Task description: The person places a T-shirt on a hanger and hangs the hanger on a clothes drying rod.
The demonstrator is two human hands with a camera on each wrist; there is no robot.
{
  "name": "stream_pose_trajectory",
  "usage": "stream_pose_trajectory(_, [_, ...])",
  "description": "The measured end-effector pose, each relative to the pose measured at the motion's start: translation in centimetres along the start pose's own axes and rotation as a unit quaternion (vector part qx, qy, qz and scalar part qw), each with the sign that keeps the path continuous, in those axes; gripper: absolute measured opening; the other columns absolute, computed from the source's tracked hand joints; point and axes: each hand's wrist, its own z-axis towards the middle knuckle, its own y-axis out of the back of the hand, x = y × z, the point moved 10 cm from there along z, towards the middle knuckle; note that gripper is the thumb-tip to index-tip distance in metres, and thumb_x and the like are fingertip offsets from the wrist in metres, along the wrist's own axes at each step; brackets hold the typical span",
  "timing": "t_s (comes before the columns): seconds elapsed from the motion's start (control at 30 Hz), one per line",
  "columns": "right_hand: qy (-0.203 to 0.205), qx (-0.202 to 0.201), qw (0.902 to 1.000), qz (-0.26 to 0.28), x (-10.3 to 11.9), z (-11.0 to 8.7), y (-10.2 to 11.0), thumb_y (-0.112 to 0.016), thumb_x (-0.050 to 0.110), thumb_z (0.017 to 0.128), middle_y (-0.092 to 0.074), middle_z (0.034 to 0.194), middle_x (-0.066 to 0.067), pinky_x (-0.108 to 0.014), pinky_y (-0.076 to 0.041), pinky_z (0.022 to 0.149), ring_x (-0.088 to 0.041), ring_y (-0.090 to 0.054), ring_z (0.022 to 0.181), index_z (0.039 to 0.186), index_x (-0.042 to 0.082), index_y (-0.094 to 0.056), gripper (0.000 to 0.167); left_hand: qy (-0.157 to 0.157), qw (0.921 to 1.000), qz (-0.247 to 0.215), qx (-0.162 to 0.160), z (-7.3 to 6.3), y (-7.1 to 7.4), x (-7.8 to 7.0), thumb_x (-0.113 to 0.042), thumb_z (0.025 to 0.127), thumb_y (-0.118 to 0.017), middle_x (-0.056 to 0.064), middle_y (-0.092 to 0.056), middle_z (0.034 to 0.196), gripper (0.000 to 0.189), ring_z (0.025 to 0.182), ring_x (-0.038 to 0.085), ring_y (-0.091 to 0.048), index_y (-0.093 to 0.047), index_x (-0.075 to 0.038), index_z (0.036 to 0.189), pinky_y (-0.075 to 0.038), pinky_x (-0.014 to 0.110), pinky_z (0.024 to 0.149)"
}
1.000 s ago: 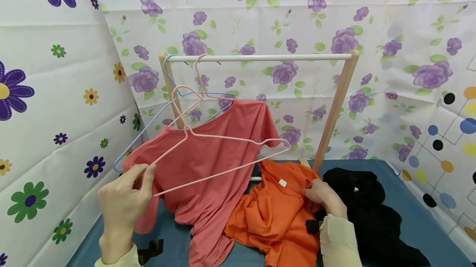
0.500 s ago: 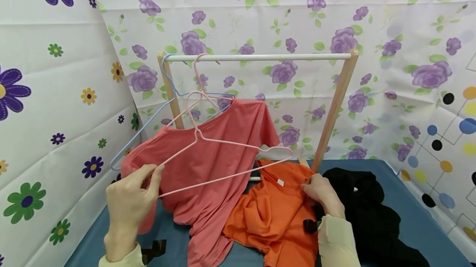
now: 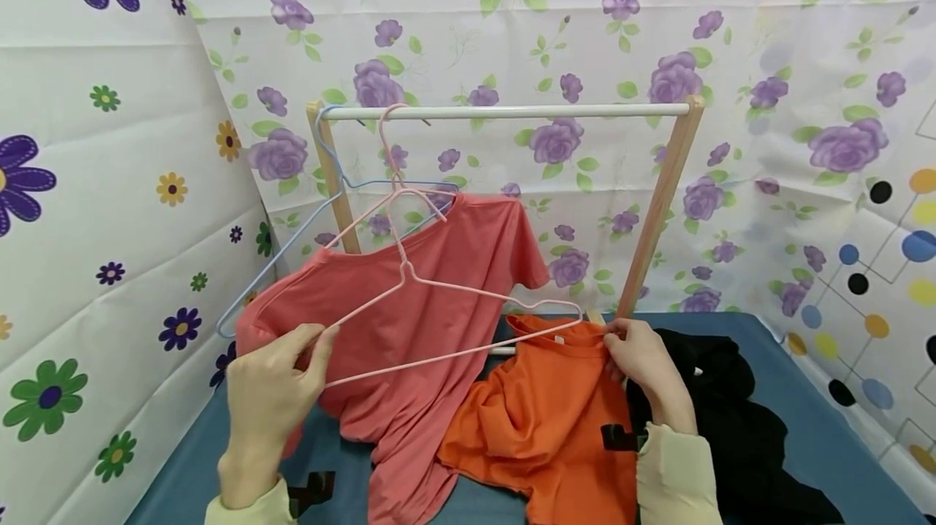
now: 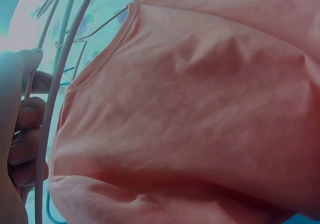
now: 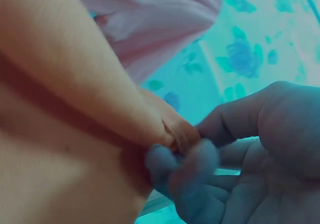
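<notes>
My left hand (image 3: 281, 383) pinches the left end of a pink hanger (image 3: 453, 357), which is tilted with its hook upward and its far end over the orange shirt's neckline. In the left wrist view the fingers (image 4: 31, 112) curl round the hanger's wire. My right hand (image 3: 647, 358) pinches the orange shirt (image 3: 578, 403) near the right side of its collar. The right wrist view shows thumb and fingertips closed on the orange cloth (image 5: 172, 119). Behind the held hanger, a coral T-shirt (image 3: 409, 297) hangs on another pink hanger (image 3: 387, 135).
A rack with a white bar (image 3: 512, 112) and wooden posts (image 3: 658, 208) stands at the back. A blue hanger (image 3: 281, 253) hangs at its left end. A black garment (image 3: 731, 427) lies on the blue table surface (image 3: 812, 427) at the right. Flowered sheets (image 3: 468, 21) enclose the space.
My left hand has moved right with the pink hanger, bringing its far end over the orange collar. My right hand has raised the collar and shifted slightly up.
</notes>
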Motion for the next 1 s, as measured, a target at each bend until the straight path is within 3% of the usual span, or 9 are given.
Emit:
stream_pose_trajectory(0.13, [0.004, 0.001, 0.9993, 0.037, 0.9, -0.7, 0.7, -0.037, 0.009, 0.104, -0.059, 0.095, -0.021, -0.037, -0.055, 0.059, -0.024, -0.061, 0.057, 0.126, -0.006, -0.055, 0.032, -0.005, 1.0000, -0.002, 0.001, 0.0, -0.5, -0.2, -0.047, 0.097, -0.055, -0.005, -0.051, 0.053, 0.044, 0.042, 0.004, -0.035, -0.073, -0.010, 0.083, -0.029, 0.025, 0.040])
stream_pose_trajectory(0.3, [0.016, -0.031, 0.9991, 0.025, 2.0, -1.4, 2.2, -0.034, 0.010, 0.104, -0.058, 0.104, -0.023, -0.037, -0.055, 0.061, -0.025, -0.062, 0.060, 0.126, -0.004, -0.056, 0.034, -0.011, 0.9997, -0.020, 0.001, 0.3, -1.4, -1.0, -0.049, 0.098, -0.052, -0.003, -0.056, 0.055, 0.046, 0.040, 0.007, -0.038, -0.073, -0.011, 0.082, -0.032, 0.026, 0.039])
stream_pose_trajectory(0.6, [0.051, -0.094, 0.9935, -0.039, 4.2, -2.9, 4.1, -0.041, 0.016, 0.101, -0.063, 0.089, -0.015, -0.033, -0.052, 0.056, -0.021, -0.060, 0.056, 0.122, 0.002, -0.063, 0.033, -0.016, 0.9989, -0.044, 0.007, 0.3, -3.5, -1.6, -0.050, 0.099, -0.051, -0.002, -0.059, 0.057, 0.046, 0.039, 0.008, -0.039, -0.072, -0.013, 0.083, -0.031, 0.025, 0.038])
stream_pose_trajectory(0.87, [0.078, -0.139, 0.9864, -0.040, 6.2, -4.7, 5.1, -0.044, 0.021, 0.103, -0.064, 0.090, -0.014, -0.032, -0.051, 0.054, -0.022, -0.059, 0.057, 0.120, 0.004, -0.064, 0.032, -0.005, 0.9978, -0.065, -0.002, 0.7, -4.5, -1.8, -0.028, 0.090, -0.070, -0.002, -0.062, 0.061, 0.015, 0.041, 0.008, -0.040, -0.072, -0.014, 0.084, -0.035, 0.027, 0.040])
stream_pose_trajectory(1.0, [0.096, -0.170, 0.9797, -0.045, 7.2, -5.3, 5.7, -0.045, 0.023, 0.102, -0.065, 0.087, -0.012, -0.032, -0.051, 0.053, -0.021, -0.058, 0.055, 0.118, 0.006, -0.066, 0.031, -0.007, 0.9974, -0.072, -0.008, 1.0, -5.1, -2.0, -0.024, 0.088, -0.072, -0.001, -0.064, 0.064, 0.012, 0.041, 0.009, -0.043, -0.073, -0.013, 0.084, -0.036, 0.027, 0.040])
